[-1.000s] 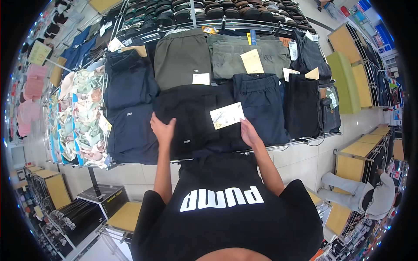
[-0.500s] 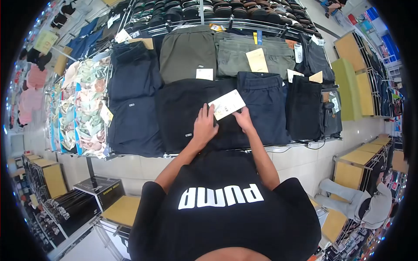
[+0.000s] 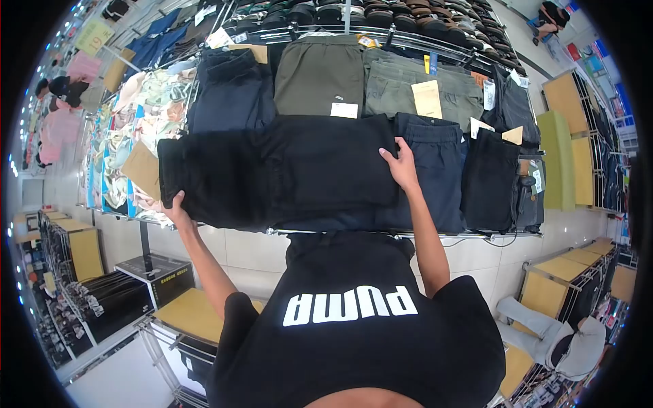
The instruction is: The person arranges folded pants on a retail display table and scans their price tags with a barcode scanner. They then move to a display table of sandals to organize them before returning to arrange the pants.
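Observation:
A pair of black trousers [image 3: 326, 163] lies stretched sideways across the display, over other folded trousers. My left hand [image 3: 179, 212] grips its left end, thumb on top and fingers hidden beneath the cloth. At the opposite end my right hand [image 3: 403, 166] is closed on the right edge, with the thumb on the near side. A brown card tag [image 3: 143, 171] sticks out past the left end, over the pale patterned garments [image 3: 160, 102]. Navy trousers with an elastic waist [image 3: 430, 170] lie just right of my right hand.
Behind are olive trousers [image 3: 318, 78], grey-green trousers [image 3: 401, 75] with tags, and navy trousers [image 3: 231, 95]. Rows of shoes [image 3: 381, 17] stand at the back. A metal rail [image 3: 340, 233] edges the display near my body. A person in grey [image 3: 558, 333] is at lower right.
The white tag is out of my hands. My left hand has moved left and my right hand slightly right and up; both now hold the black trousers, which reach further left. The view has shifted.

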`<state>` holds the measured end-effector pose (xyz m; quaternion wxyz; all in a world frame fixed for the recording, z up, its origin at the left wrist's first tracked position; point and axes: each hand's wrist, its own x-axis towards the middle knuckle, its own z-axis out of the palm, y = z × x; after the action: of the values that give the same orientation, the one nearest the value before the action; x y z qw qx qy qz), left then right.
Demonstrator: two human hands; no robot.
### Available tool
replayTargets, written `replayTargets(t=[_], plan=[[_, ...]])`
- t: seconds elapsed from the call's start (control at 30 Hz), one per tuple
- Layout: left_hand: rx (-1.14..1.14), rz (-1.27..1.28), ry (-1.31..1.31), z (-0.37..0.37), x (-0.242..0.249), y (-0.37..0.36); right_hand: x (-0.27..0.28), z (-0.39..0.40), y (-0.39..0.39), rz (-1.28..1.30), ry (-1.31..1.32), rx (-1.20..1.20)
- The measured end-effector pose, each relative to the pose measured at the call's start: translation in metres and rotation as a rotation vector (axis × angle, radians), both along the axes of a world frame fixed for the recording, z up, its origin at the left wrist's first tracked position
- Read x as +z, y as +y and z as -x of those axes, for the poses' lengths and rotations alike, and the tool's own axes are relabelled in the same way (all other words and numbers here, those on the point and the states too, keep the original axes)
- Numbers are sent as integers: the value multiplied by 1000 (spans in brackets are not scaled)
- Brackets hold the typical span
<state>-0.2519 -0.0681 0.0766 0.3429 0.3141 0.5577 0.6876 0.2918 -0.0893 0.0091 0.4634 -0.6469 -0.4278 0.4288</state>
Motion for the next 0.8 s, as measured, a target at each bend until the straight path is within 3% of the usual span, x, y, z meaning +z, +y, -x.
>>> replayTargets(t=[0.23,0.33,0.43,0.5,0.57,0.63,0.7,0.77,0.8], plan=[[-42,-40,-221,7,-27,-18,43,-9,-16,-149,-58,-90],[-112,153,-531,27,-72,-20,38,-19,-27,-126,-53,-168],[-123,251,-366,43,-130,-17,10,-26,-41,-19,-235,-183],[-98,336,-374,15,-103,-17,10,-15,-49,45,-212,-187],[-9,389,-333,-3,-77,-16,8,4,-53,-249,-590,-306],[-10,362,-279,-14,-68,-15,30,29,-48,-358,-750,-263],[66,441,202,-11,-78,-16,47,58,-36,-424,-772,-58],[102,460,252,-14,-72,-16,39,83,-13,-509,-650,361],[170,398,182,-22,-60,-15,26,102,-8,-545,-744,491]])
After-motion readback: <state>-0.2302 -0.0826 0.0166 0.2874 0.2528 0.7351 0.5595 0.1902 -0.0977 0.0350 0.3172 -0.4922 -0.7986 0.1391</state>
